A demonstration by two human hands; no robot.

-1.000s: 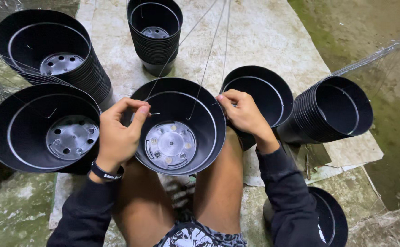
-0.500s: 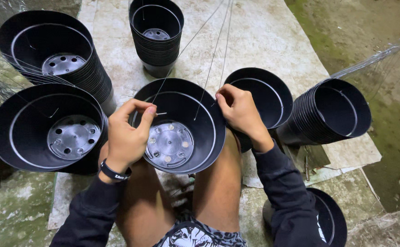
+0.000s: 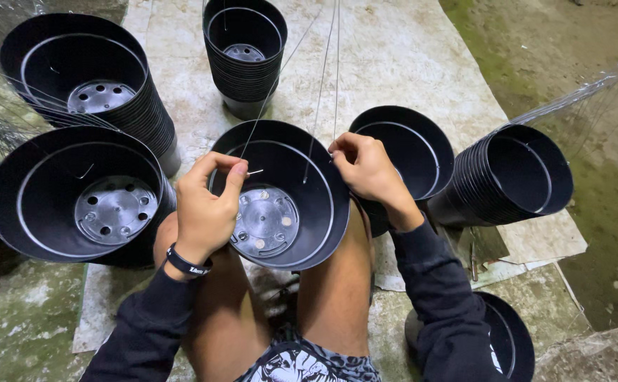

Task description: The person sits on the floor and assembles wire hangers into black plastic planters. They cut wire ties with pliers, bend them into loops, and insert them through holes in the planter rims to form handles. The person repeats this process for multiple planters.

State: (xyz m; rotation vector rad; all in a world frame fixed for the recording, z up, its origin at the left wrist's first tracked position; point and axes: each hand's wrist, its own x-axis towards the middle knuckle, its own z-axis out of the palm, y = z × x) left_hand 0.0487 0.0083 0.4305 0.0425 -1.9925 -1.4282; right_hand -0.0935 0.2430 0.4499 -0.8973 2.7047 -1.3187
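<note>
Item in hand: one black plastic pot [image 3: 281, 205], round, drain holes in its base, resting between the person's bare knees at the near edge of a pale ground sheet [image 3: 408, 56].

Left hand [image 3: 206, 209]: on the pot's left rim, thumb and forefinger pinched narrow on a short wire end [image 3: 254, 171] that pokes inward at the rim.

Right hand [image 3: 369, 170]: on the pot's right rim, fingers curled shut at the edge; it appears to pinch a wire there, though the contact itself is hidden by the fingers.

Hanger wires [image 3: 323, 78]: thin strands rise from the pot toward the sheet's far edge and leave the frame. At least three show. Whether every one is hooked into the rim cannot be told.

Progress, as judged: the wires reach this pot, and both hands work at rim points, so fastening looks part done, with the left attachment the one open to view and not yet seated.

Stock around:
- nested stack [image 3: 90, 92], far left corner, wire strands across it.
- single large pot or short stack [image 3: 76, 198], left, just beside the left hand.
- tall stack [image 3: 245, 56], far centre, upright.
- pot [image 3: 408, 152], just behind the right hand.
- stack on its side [image 3: 514, 177], right edge.
- another pot [image 3: 507, 339], near right, partly behind the sleeve.

The stacks suggest many pots remain.
</note>
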